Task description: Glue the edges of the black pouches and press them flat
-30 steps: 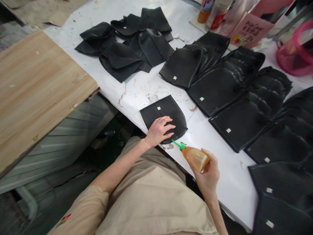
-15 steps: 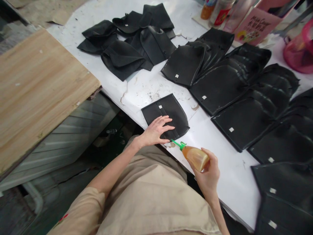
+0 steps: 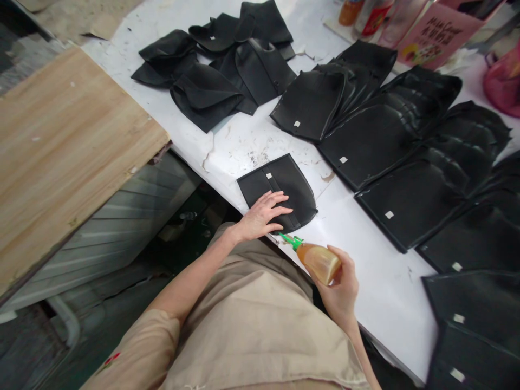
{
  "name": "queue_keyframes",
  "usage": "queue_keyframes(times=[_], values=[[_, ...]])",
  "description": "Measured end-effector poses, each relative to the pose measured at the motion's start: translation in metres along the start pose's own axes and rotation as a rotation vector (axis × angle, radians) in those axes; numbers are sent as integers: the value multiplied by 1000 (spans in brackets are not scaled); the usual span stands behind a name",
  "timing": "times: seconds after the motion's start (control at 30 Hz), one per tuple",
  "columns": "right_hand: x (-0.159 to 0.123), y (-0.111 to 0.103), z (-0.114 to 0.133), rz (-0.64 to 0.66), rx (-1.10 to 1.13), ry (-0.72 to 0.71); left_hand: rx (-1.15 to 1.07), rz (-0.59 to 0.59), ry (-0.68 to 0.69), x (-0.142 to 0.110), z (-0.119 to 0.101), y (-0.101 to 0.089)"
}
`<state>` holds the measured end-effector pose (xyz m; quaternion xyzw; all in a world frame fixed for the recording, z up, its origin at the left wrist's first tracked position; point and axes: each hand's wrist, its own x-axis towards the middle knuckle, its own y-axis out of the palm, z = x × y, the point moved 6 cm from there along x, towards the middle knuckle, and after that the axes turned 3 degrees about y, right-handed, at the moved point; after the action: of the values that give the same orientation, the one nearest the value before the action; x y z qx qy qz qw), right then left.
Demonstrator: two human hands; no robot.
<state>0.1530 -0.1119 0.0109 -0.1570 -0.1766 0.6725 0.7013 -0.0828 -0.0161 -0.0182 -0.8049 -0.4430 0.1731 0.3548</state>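
Observation:
A flat black leather-like piece (image 3: 294, 181) with one curved end and a small white sticker lies at the near edge of the white table. Spread over its near part, my left hand (image 3: 264, 214) rests with fingers apart. My right hand (image 3: 343, 287) is wrapped round a squeeze bottle (image 3: 319, 262) of amber liquid, tilted so that its green nozzle points left. The nozzle tip is at the piece's near edge, close to my left thumb; whether it touches the edge I cannot tell.
Overlapping rows of similar black pieces (image 3: 406, 200) cover the table's right side. Loose folded black pieces (image 3: 207, 97) lie at the back. A pink box (image 3: 436, 35), jars (image 3: 371, 19) and a pink container (image 3: 504, 81) stand far right. A wooden board (image 3: 77, 157) is at left, across a gap.
My right hand has moved the bottle slightly left, and its nozzle tip has slid left along the piece's near edge. My left hand stays on the piece. The camera view has shifted slightly.

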Motion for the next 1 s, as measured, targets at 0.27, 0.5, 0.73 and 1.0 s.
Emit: queue_keyframes(times=[0.27, 0.5, 0.73, 1.0], values=[[0, 7, 3, 7, 6, -16, -3, -4, -10, 1, 0, 0], [-1, 12, -5, -60, -5, 18, -5, -27, 4, 0, 3, 2], [3, 8, -2, -11, 21, -4, -1, -22, -3, 0, 4, 3], [6, -9, -18, -41, 218, 347, 27, -36, 6, -1, 4, 4]])
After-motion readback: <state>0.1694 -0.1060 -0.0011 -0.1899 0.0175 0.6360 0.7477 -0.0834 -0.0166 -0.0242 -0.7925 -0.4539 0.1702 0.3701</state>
